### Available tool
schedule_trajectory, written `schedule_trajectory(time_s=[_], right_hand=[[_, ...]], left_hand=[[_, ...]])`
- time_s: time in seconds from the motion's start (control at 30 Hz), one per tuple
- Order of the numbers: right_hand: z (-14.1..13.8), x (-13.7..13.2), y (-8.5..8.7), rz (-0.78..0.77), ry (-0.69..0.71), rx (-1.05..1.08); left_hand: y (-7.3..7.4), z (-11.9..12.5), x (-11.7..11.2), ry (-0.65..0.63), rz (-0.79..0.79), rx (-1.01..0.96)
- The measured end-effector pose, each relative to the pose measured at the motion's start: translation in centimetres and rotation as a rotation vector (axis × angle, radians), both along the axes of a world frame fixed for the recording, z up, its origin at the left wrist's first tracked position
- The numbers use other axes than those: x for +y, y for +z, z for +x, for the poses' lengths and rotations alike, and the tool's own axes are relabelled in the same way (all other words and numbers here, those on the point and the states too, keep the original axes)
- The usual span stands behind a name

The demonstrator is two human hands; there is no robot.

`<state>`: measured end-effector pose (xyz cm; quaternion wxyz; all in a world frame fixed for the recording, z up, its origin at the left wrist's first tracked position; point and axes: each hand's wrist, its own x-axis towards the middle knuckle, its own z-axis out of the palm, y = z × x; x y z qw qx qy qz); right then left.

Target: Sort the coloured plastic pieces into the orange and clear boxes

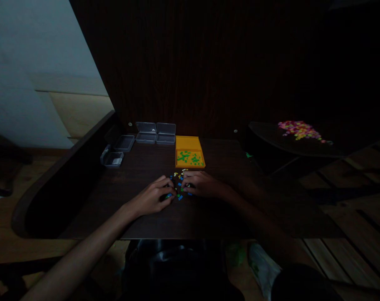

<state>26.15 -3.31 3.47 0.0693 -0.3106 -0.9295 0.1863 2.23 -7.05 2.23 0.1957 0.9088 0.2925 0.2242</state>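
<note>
Small toy bricks (179,184) in blue, green, yellow and white lie in a loose pile on the dark tabletop. My left hand (155,195) rests at the pile's left side, its fingers bent and apart. Blue and green bricks (168,195) show in the gap between its thumb and index finger. From the right, my right hand (200,183) reaches over the pile with spread, curved fingertips touching down among the bricks. Just beyond the hands stands an open yellow box (189,143), with green bricks (195,159) scattered in its tray.
Clear plastic cases (146,137) with raised lids stand at the back left. Nearer the left side panel are another clear case (113,160) and a shallow tray (124,143). A heap of pink and yellow pieces (302,130) lies on a side shelf (265,131) at right. The room is dim.
</note>
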Motion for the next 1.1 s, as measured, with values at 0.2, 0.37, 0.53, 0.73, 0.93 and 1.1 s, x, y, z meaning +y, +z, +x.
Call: schedule_trajectory(time_s=[0.2,0.37,0.53,0.73,0.93,1.1], right_hand=[[0.42,0.14,0.36,0.007,0.018,0.019],[0.01,-0.13,0.40,-0.014,0.027,0.015],[-0.34,-0.29,0.12,-0.014,0.014,0.010],[-0.39,-0.25,0.28,-0.013,0.048,0.013],[-0.41,-0.34,0.50,-0.010,0.090,0.022],[-0.16,-0.27,0.76,-0.020,0.124,0.049]], left_hand=[[0.23,0.05,-0.16,0.032,0.006,0.010],[-0.12,0.22,0.02,0.036,0.000,0.003],[-0.18,0.29,-0.06,0.015,-0.005,-0.006],[0.02,0.27,-0.22,0.008,-0.016,0.007],[0.04,0.40,-0.19,0.008,-0.020,0.011],[0.16,0.45,-0.19,0.026,-0.018,0.012]])
